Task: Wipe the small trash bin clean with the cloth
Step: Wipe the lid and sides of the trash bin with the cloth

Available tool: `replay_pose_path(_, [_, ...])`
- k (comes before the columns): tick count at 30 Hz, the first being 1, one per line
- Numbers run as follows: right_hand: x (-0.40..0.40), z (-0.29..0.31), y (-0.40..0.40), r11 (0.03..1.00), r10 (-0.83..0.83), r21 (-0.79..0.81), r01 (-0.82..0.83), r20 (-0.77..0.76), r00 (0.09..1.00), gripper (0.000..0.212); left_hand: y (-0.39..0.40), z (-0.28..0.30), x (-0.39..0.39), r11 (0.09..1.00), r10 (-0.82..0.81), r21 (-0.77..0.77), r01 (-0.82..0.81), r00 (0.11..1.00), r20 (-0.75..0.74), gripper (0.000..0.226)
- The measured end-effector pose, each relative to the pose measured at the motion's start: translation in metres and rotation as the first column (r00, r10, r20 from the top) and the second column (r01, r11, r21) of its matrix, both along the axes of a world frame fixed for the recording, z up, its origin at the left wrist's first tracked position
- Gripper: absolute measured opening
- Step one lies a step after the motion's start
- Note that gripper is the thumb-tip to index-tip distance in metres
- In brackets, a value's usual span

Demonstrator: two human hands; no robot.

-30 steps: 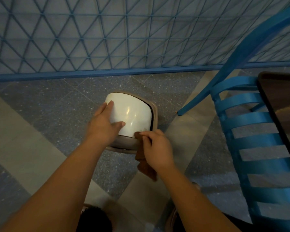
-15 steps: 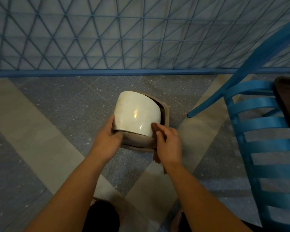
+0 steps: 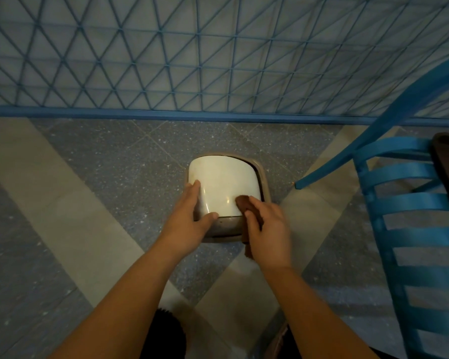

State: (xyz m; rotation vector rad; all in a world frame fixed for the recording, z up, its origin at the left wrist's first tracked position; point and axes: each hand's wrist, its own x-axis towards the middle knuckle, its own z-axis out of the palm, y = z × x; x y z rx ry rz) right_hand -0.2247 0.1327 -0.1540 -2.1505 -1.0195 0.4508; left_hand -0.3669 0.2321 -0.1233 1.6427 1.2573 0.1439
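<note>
Your left hand (image 3: 189, 218) grips the smooth, glossy white trash bin (image 3: 224, 189), held over the speckled floor (image 3: 114, 177). Your right hand (image 3: 268, 229) presses a soft brown cloth (image 3: 245, 204) on its rounded side.

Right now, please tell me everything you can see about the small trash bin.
The small trash bin has a glossy cream-white body with rounded corners and a duller grey-brown band near the person; it looks like plastic. It is tilted above the speckled floor, with a brownish rim showing behind it. The left hand holds its left side, thumb across the band. The right hand presses a brown cloth against its lower right side. Its inside is hidden.
</note>
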Motion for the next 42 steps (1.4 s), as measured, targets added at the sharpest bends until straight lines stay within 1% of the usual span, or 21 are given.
replay_pose_path(3, [-0.005, 0.001, 0.01, 1.0, -0.008, -0.023, 0.008, 0.005, 1.0, 0.031, 0.001, -0.004, 0.001, 1.0, 0.02, 0.003, -0.02, 1.0, 0.012, 0.082])
replay_pose_path(5, [-0.013, 0.004, 0.015, 0.999, 0.047, 0.006, -0.048, 0.055, 0.997, 0.03, 0.003, -0.006, 0.001, 0.999, 0.043, 0.004, -0.043, 0.999, 0.033, 0.082])
replay_pose_path(7, [-0.022, 0.008, 0.017, 0.986, 0.163, 0.024, -0.166, 0.11, 0.981, 0.029, 0.004, -0.007, 0.0, 0.999, 0.044, -0.004, -0.044, 0.998, 0.044, 0.081])
replay_pose_path(9, [-0.023, 0.011, 0.016, 0.946, 0.317, 0.009, -0.325, 0.193, 0.929, 0.029, 0.006, -0.007, -0.002, 1.0, 0.029, -0.007, -0.028, 0.999, 0.033, 0.079])
replay_pose_path(10, [-0.018, 0.012, 0.015, 0.929, 0.36, 0.003, -0.37, 0.216, 0.908, 0.028, 0.006, -0.007, -0.002, 1.0, 0.019, 0.002, -0.019, 1.0, 0.025, 0.079])
replay_pose_path(11, [-0.011, 0.012, 0.014, 0.931, 0.356, 0.003, -0.364, 0.203, 0.912, 0.028, 0.005, -0.006, -0.002, 1.0, 0.013, 0.017, -0.014, 1.0, 0.013, 0.079])
replay_pose_path(12, [-0.003, 0.012, 0.014, 0.949, 0.31, 0.002, -0.315, 0.16, 0.937, 0.028, 0.005, -0.005, -0.001, 0.999, 0.013, 0.029, -0.013, 1.0, -0.001, 0.08])
replay_pose_path(15, [0.019, 0.011, 0.029, 0.995, 0.084, -0.06, -0.082, 0.025, 0.996, 0.028, 0.004, -0.003, 0.003, 1.0, 0.026, 0.013, -0.025, 1.0, -0.014, 0.081])
replay_pose_path(16, [0.023, 0.012, 0.038, 0.996, 0.035, -0.082, -0.034, 0.01, 0.999, 0.028, 0.004, -0.003, 0.004, 1.0, 0.026, 0.014, -0.026, 1.0, -0.014, 0.081])
replay_pose_path(18, [0.022, 0.013, 0.059, 0.997, -0.001, -0.08, 0.001, 0.004, 1.0, 0.029, 0.003, -0.002, 0.004, 0.999, 0.028, 0.022, -0.028, 0.999, -0.023, 0.081])
replay_pose_path(20, [0.015, 0.017, 0.075, 0.998, 0.036, -0.047, -0.035, 0.028, 0.999, 0.029, 0.003, -0.002, 0.004, 0.999, 0.038, 0.024, -0.038, 0.999, -0.028, 0.08])
replay_pose_path(22, [0.005, 0.022, 0.08, 0.99, 0.143, -0.027, -0.141, 0.079, 0.987, 0.029, 0.002, -0.004, 0.004, 0.999, 0.043, 0.034, -0.042, 0.999, -0.017, 0.08])
replay_pose_path(25, [-0.003, 0.024, 0.061, 0.944, 0.329, -0.026, -0.329, 0.179, 0.927, 0.027, 0.001, -0.008, 0.004, 0.998, 0.047, 0.032, -0.048, 0.999, 0.019, 0.08])
replay_pose_path(27, [0.003, 0.02, 0.039, 0.923, 0.381, -0.02, -0.385, 0.199, 0.903, 0.026, 0.001, -0.008, 0.004, 0.998, 0.049, 0.026, -0.049, 0.999, 0.019, 0.08])
replay_pose_path(29, [0.016, 0.017, 0.028, 0.942, 0.334, -0.027, -0.334, 0.164, 0.928, 0.026, 0.001, -0.007, 0.004, 0.999, 0.04, 0.036, -0.04, 0.999, 0.001, 0.081])
replay_pose_path(31, [0.028, 0.016, 0.034, 0.976, 0.203, -0.096, -0.194, 0.094, 0.975, 0.027, 0.001, -0.006, 0.004, 0.999, 0.034, 0.03, -0.033, 0.999, -0.012, 0.08])
replay_pose_path(33, [0.033, 0.018, 0.052, 0.984, 0.082, -0.161, -0.074, 0.041, 0.996, 0.028, 0.001, -0.005, 0.004, 0.999, 0.032, 0.024, -0.032, 0.999, -0.022, 0.08])
replay_pose_path(35, [0.027, 0.022, 0.073, 0.986, 0.043, -0.163, -0.038, 0.024, 0.999, 0.029, 0.001, -0.006, 0.004, 0.999, 0.032, 0.031, -0.031, 0.999, -0.03, 0.08])
replay_pose_path(38, [0.005, 0.031, 0.089, 0.987, 0.143, -0.084, -0.138, 0.058, 0.988, 0.028, 0.002, -0.01, 0.004, 0.998, 0.028, 0.051, -0.028, 1.0, 0.005, 0.08])
replay_pose_path(40, [-0.009, 0.031, 0.082, 0.965, 0.262, -0.061, -0.256, 0.137, 0.955, 0.027, 0.002, -0.013, 0.002, 0.998, 0.034, 0.053, -0.036, 0.999, 0.039, 0.08])
replay_pose_path(42, [-0.016, 0.028, 0.061, 0.943, 0.331, -0.051, -0.328, 0.201, 0.922, 0.026, 0.002, -0.014, 0.002, 0.998, 0.038, 0.046, -0.04, 0.998, 0.055, 0.079])
